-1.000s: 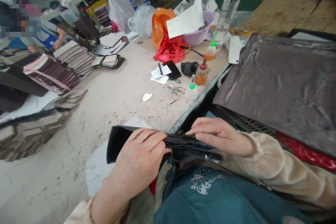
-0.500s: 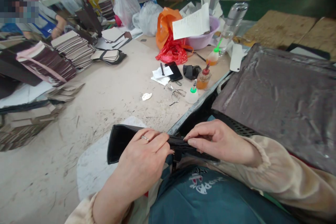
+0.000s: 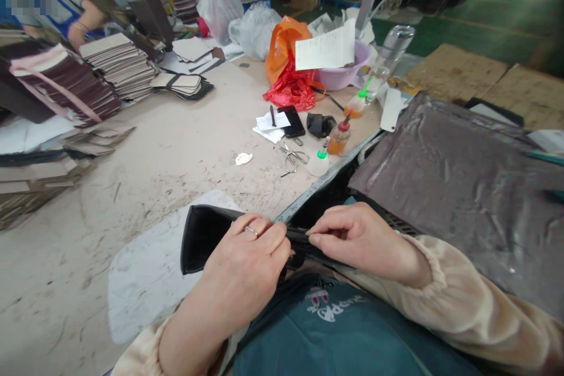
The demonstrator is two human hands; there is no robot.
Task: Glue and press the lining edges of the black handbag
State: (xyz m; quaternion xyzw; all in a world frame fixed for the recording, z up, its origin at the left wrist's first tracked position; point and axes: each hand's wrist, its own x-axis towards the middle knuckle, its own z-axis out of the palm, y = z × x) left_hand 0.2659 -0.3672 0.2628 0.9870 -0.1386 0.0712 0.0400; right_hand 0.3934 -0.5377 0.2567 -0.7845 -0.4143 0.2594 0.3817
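A black leather-like piece (image 3: 205,235), perhaps a wallet or small case, lies across my lap at the table's near edge; its exact kind is unclear. Its left end gapes like a pocket. My left hand (image 3: 249,258), with a ring on one finger, is wrapped over its middle, fingertips hidden beneath. On its upper edge farther right, my right hand (image 3: 356,241) pinches the black material between thumb and forefinger. A white translucent sheet (image 3: 145,282) lies on the table under the open end.
Scissors (image 3: 292,157), a phone (image 3: 291,121) and several glue bottles (image 3: 339,136) stand or lie ahead. Stacked pieces (image 3: 117,64) are at the left, where a co-worker's arm (image 3: 86,20) shows. A grey-brown covered stack (image 3: 445,188) sits at the right.
My camera view has shifted slightly. Both hands keep their hold on the black piece, and the right fingers have closed a little more on its edge.
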